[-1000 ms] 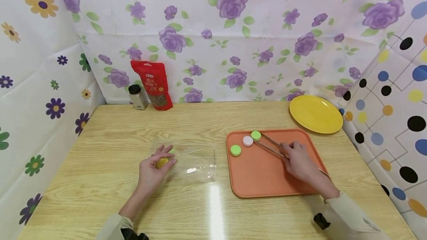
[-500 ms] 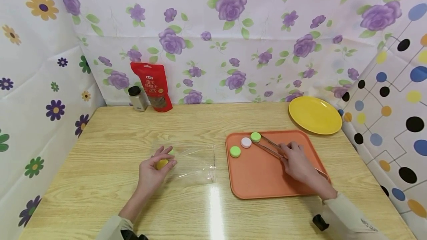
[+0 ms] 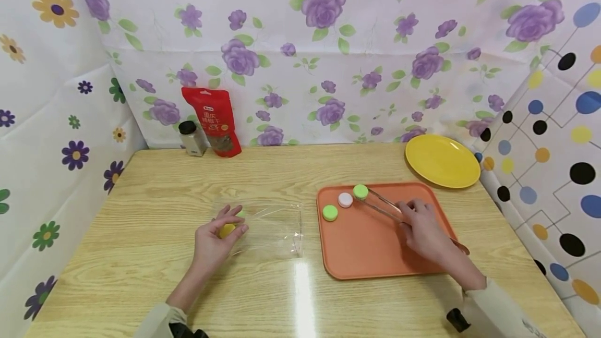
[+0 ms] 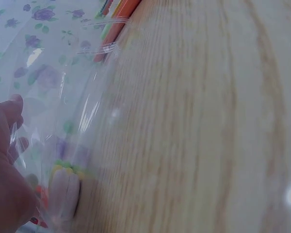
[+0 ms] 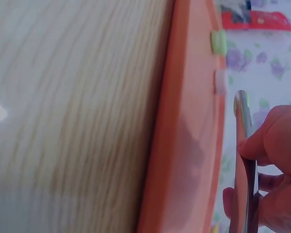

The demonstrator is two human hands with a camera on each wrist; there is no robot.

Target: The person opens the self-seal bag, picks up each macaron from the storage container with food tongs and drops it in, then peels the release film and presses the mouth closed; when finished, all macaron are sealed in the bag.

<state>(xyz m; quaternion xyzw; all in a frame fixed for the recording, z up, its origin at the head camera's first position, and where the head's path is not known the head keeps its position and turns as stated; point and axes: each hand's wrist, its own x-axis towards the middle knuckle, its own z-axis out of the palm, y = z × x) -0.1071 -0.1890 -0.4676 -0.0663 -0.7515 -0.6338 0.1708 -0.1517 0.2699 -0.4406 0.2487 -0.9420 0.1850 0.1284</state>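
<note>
My right hand point(image 3: 424, 233) grips metal tongs point(image 3: 385, 212), whose tips stand around a light green macaron point(image 3: 360, 191) near the far edge of the orange tray point(image 3: 366, 257). In the right wrist view the tongs point(image 5: 241, 179) look raised above the tray, with slivers of green at their tips. A pale pink macaron point(image 3: 345, 200) and another green macaron point(image 3: 330, 213) rest on the tray's left side. My left hand point(image 3: 213, 241) pinches a clear plastic bag point(image 3: 277, 228) between thumb and finger. Inside the bag are a yellow macaron point(image 3: 227, 230) and, in the left wrist view, a pale macaron point(image 4: 64, 191).
A yellow plate point(image 3: 443, 161) lies at the table's back right. Against the flowered cloth at the back left stand a red pouch point(image 3: 217, 124) and a black-capped jar point(image 3: 192, 140). The wooden table point(image 3: 263, 296) reflects a bright light strip.
The tongs have closed in on the green macaron, which has shifted slightly away from the pink one. My right hand has moved a little to the right; my left hand stays in place.
</note>
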